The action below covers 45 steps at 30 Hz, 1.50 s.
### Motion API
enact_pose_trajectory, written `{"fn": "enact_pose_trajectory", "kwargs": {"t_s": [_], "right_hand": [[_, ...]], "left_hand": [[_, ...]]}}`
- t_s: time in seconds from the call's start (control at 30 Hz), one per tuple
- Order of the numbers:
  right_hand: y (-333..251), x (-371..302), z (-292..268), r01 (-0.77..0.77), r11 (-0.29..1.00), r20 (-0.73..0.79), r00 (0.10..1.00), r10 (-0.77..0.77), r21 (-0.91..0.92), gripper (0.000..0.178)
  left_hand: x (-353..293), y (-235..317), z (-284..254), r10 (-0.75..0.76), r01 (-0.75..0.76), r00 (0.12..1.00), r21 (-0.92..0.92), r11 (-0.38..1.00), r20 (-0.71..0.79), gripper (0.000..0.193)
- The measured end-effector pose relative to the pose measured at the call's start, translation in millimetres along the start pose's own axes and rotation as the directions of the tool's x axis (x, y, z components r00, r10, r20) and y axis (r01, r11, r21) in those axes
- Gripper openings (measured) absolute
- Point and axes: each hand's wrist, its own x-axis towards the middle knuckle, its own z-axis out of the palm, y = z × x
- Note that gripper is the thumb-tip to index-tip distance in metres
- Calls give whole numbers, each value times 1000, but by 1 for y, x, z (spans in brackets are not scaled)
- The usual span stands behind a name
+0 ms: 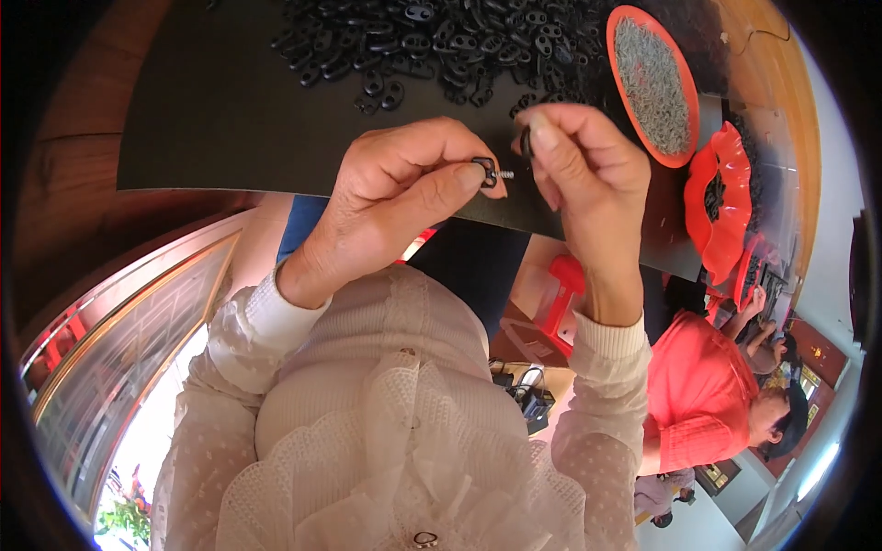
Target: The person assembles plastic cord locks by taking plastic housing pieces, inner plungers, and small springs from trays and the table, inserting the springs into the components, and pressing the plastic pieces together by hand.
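Note:
In front of my chest, my left hand (390,197) pinches a small black plastic cord-lock part (483,171) between thumb and forefinger. A thin metal spring (504,174) sticks out of that part toward the right. Just beside it, my right hand (595,170) is closed on another small black plastic piece (526,141), held at the fingertips and partly hidden by them. The two pieces are apart, with a narrow gap between the spring and the right fingers.
Beyond my hands, many black two-holed plastic parts (404,41) are heaped on the dark tabletop (220,119). At the right stand an orange-red oval tray (677,161) of small springs and a red wavy-rimmed bowl (729,170) of dark pieces. A person in red (707,395) sits farther right.

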Motion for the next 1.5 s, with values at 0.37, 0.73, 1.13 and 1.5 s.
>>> {"fn": "enact_pose_trajectory", "kwargs": {"t_s": [0.37,0.73,1.13,1.5], "right_hand": [[3,-6,2,77,995,179,982,-66,-56,11],[2,-6,-12,-72,997,123,990,68,28,22],[-5,-10,-9,-27,1000,130,991,27,-2,19],[-2,-8,-7,81,989,119,991,-67,-121,18]], "left_hand": [[1,0,9,63,-82,985,-120,989,-158,8],[5,10,8,-136,125,984,-96,987,-114,11],[9,9,13,-148,145,980,-30,989,-132,13],[10,4,9,-134,138,987,29,990,-93,13]]}}
